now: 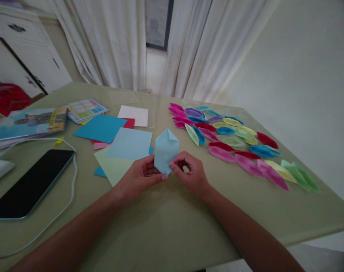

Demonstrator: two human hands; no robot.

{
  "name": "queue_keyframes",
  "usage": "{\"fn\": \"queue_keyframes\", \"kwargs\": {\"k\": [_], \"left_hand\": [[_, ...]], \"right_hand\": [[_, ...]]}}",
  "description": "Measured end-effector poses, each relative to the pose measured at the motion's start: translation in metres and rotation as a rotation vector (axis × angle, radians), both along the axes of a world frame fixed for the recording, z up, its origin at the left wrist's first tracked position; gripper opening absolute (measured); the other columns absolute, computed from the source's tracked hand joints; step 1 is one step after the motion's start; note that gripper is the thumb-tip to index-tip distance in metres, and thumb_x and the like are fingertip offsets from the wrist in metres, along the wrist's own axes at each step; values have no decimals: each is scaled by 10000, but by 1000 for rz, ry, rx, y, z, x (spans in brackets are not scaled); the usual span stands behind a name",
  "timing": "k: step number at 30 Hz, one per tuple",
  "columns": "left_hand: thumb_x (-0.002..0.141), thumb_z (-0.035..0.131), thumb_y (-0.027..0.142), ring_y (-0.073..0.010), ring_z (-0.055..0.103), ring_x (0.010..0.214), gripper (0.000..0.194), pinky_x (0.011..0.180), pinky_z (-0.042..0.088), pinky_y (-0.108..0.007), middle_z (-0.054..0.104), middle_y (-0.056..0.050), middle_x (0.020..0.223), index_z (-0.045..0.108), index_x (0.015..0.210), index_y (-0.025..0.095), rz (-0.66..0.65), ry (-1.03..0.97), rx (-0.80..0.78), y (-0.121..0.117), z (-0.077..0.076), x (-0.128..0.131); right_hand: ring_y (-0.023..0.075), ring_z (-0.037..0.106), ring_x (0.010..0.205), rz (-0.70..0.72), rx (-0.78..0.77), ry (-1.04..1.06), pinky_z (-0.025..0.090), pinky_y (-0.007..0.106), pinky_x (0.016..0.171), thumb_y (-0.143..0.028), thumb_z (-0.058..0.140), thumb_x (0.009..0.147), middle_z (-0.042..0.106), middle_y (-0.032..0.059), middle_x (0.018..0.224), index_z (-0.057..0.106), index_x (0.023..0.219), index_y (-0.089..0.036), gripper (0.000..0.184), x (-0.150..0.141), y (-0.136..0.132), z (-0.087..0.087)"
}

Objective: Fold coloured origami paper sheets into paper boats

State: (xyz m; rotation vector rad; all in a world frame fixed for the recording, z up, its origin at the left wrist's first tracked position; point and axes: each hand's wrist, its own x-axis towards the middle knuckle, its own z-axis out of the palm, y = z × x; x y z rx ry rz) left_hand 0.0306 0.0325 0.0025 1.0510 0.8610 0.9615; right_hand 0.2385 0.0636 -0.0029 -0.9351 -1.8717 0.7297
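A light blue piece of folded paper (pixel 166 151) stands upright between my hands, above the table. Its top comes to a point, with one corner flap turned down, and small folds show at its lower end. My left hand (pixel 140 172) is closed on its lower left side, the thumb along the bottom edge. At the lower right corner, my right hand (pixel 190 172) pinches the paper between thumb and fingers. Left of it lie loose square sheets: a light blue sheet (pixel 130 143), a pale green sheet (pixel 115 164) and a bright blue sheet (pixel 101 128).
Many folded paper pieces (pixel 208 134) in several colours spread over the table's right side. A phone (pixel 33 185) and a white cable (pixel 74 177) lie at left, near books (pixel 30 121). A white sheet (pixel 134 115) lies farther back. Curtains (pixel 118 45) hang behind the table (pixel 149 230).
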Motion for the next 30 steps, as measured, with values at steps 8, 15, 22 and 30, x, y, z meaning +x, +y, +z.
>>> {"fn": "queue_keyframes", "kwargs": {"k": [8, 15, 22, 30], "left_hand": [[741, 933, 302, -245, 751, 983, 469, 898, 584, -351, 810, -96, 1108, 724, 1137, 162, 60, 22, -7, -1, -1, 5], [752, 935, 287, -217, 746, 901, 378, 817, 587, -311, 806, -60, 984, 727, 1044, 167, 86, 4, 1, -2, 3, 2], [808, 911, 318, -218, 738, 1013, 437, 912, 587, -311, 795, -73, 1103, 707, 1168, 177, 60, -52, 29, 0, -1, 3], [911, 812, 459, -195, 752, 928, 416, 850, 619, -305, 800, -81, 1062, 709, 1203, 179, 37, -51, -24, -1, -5, 3]], "right_hand": [[109, 543, 583, 8, 60, -33, 448, 248, 565, -261, 724, 938, 662, -5, 765, 674, 873, -206, 98, 0, -2, -1], [100, 536, 568, -43, -77, 151, 436, 227, 534, -316, 818, 883, 596, -52, 732, 586, 943, -230, 255, -2, -3, -5], [92, 508, 535, 68, -443, 340, 429, 215, 470, -450, 863, 829, 599, -46, 712, 573, 874, -215, 376, -6, 2, -4], [82, 517, 508, 66, -483, 439, 435, 193, 442, -399, 884, 807, 607, -52, 675, 581, 826, -210, 357, -5, 5, -2]]}}
